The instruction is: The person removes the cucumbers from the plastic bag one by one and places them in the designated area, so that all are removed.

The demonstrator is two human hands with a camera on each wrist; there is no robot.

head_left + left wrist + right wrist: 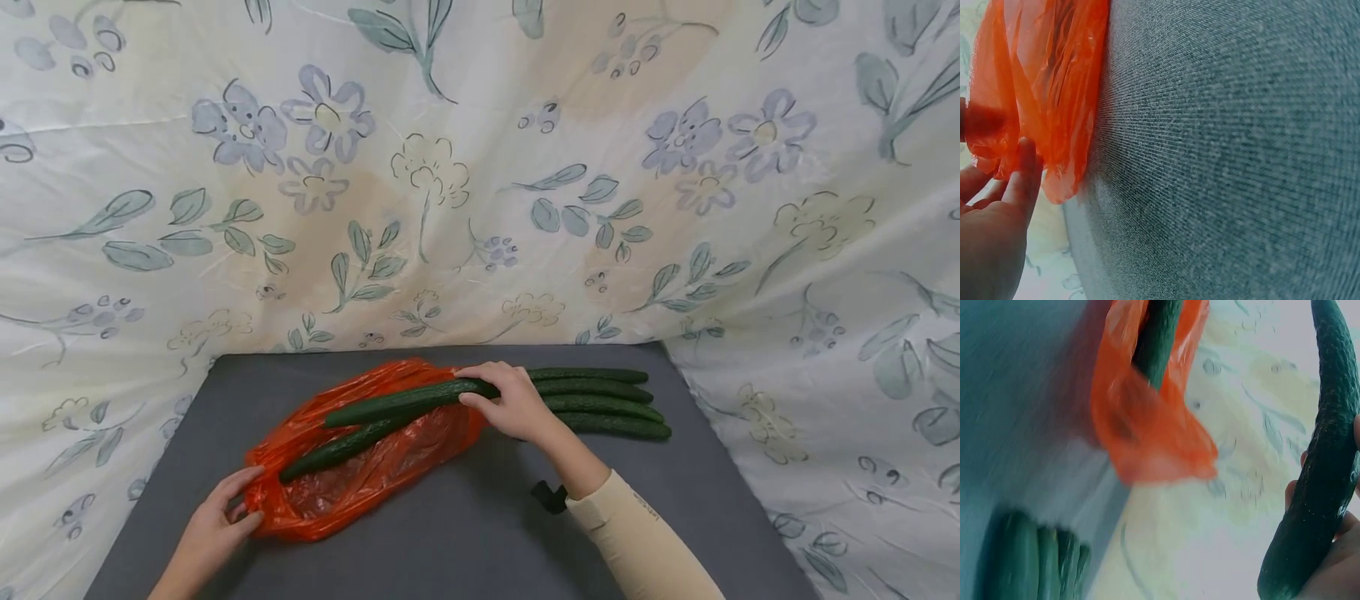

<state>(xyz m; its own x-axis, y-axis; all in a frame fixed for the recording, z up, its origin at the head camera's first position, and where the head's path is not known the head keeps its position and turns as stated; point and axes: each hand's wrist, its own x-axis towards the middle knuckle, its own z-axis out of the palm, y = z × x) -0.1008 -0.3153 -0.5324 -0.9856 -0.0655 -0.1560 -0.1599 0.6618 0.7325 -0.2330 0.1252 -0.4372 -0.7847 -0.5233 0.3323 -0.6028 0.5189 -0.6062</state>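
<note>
My right hand (513,404) grips a dark green cucumber (405,403) near its right end, holding it over an orange plastic bag (427,458). A second cucumber (337,452) lies in the bag's opening, just below the held one. At the bag's near left end, my left hand (217,521) pinches the edge of the plastic between thumb and fingers. In the left wrist view, the fingers (1021,181) are at the crumpled film. The right wrist view shows the held cucumber's (1319,469) bumpy skin, with fingers curled round it.
Several more cucumbers (603,406) lie side by side on the dark grey table (480,542), right of the bag. Behind and on both sides of the table hangs a floral cloth (480,183). A small black object (550,497) shows beside the right wrist.
</note>
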